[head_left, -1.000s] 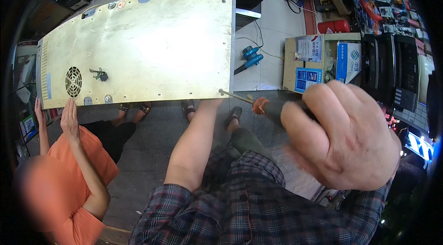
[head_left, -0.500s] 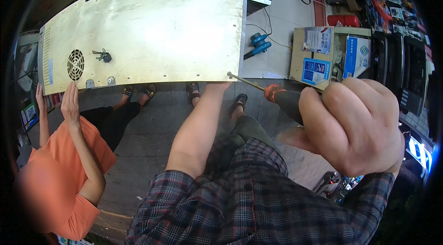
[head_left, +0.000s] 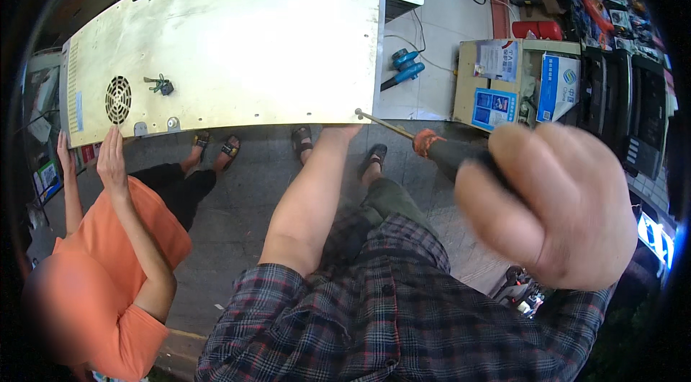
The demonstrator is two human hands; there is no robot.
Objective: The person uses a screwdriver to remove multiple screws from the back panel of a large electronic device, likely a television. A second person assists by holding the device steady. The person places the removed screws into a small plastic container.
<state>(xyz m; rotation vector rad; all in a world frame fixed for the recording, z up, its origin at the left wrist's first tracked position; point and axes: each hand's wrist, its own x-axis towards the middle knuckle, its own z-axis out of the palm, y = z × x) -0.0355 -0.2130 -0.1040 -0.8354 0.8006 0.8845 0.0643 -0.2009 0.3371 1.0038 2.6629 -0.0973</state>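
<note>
My right hand (head_left: 561, 209) is closed around the black handle of a screwdriver (head_left: 452, 155), which has an orange band near its shaft. The shaft points left, and its tip meets a screw or hole at the near right corner of a large, pale metal panel (head_left: 245, 43). Motion blurs my fingers. At the panel's near edge, my left hand (head_left: 344, 131) reaches under that same corner; its fingers are hidden beneath. A round vent grille (head_left: 118, 100) and a short dark cable stub (head_left: 163, 85) sit on the panel's left part.
On the left, a person in orange (head_left: 137, 252) has both hands at the panel's near left edge. Beyond its right end lie a blue power blower (head_left: 404, 69), an open cardboard box (head_left: 468, 87) and a red cylinder (head_left: 537, 30). Grey tiled floor (head_left: 237, 209) shows below.
My right hand has shifted slightly right on the screwdriver handle and is more blurred. The screwdriver tip stays at the panel's corner, and my left hand keeps its place.
</note>
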